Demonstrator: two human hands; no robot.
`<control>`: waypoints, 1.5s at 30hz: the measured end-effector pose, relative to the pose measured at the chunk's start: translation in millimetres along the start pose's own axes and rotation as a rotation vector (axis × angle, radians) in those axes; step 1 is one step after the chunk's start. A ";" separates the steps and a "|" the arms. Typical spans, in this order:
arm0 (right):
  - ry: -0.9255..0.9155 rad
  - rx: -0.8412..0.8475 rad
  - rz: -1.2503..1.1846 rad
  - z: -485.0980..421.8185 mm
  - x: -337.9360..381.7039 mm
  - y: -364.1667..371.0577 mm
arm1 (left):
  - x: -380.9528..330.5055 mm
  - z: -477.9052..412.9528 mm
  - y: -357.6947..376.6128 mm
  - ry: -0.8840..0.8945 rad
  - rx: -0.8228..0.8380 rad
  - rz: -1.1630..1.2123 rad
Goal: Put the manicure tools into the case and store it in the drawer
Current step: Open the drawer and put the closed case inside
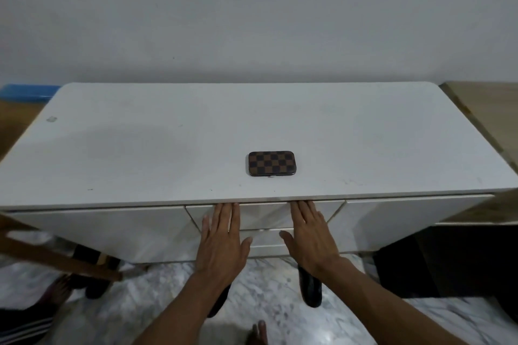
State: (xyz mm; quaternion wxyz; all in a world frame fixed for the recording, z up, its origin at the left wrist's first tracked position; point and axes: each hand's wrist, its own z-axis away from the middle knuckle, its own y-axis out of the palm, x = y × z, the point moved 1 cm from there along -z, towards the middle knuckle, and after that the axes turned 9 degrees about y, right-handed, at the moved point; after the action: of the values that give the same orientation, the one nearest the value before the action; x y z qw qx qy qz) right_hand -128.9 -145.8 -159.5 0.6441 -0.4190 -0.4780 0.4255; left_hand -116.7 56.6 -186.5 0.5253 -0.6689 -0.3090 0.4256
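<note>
A brown and black checkered manicure case (271, 163) lies closed on the white desk top (168, 143), near the front edge at the middle. No loose tools show. Below it sits the white middle drawer front (265, 214), closed. My left hand (222, 238) and my right hand (307, 232) lie flat against that drawer front with straight fingers, fingertips up at the underside of the desk top. Neither hand holds anything.
A wooden chair frame (56, 258) slants in at the lower left. Dark desk legs (309, 286) stand on the marble floor. A wooden surface (482, 109) adjoins the desk at the right, and a blue object (25, 91) lies at the far left.
</note>
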 end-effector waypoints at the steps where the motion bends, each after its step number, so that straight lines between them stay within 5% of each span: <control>1: 0.023 0.029 0.008 0.1 1.4 1.3 | 0.4 0.6 0.9 -0.012 0.022 -0.006; 13: -0.029 -0.117 0.017 13.2 -0.7 -5.4 | -14.1 0.1 -5.7 -0.048 0.024 -0.023; 20: 0.056 0.176 0.021 65.9 -5.1 0.9 | -35.2 43.9 -14.5 -0.132 0.204 0.115; 33: 0.049 0.255 0.018 166.5 -12.6 8.9 | -69.4 143.2 -16.7 -0.125 0.270 0.111; 45: 0.066 0.258 0.070 171.3 -7.0 -11.2 | -72.4 147.5 -31.8 -0.110 0.361 0.040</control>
State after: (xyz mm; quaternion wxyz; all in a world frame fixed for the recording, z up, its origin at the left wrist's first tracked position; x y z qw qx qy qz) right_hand -295.0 -132.8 -117.8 0.6929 -0.3628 -0.3829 0.4917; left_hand -279.8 67.3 -150.8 0.6104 -0.5457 -0.2426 0.5204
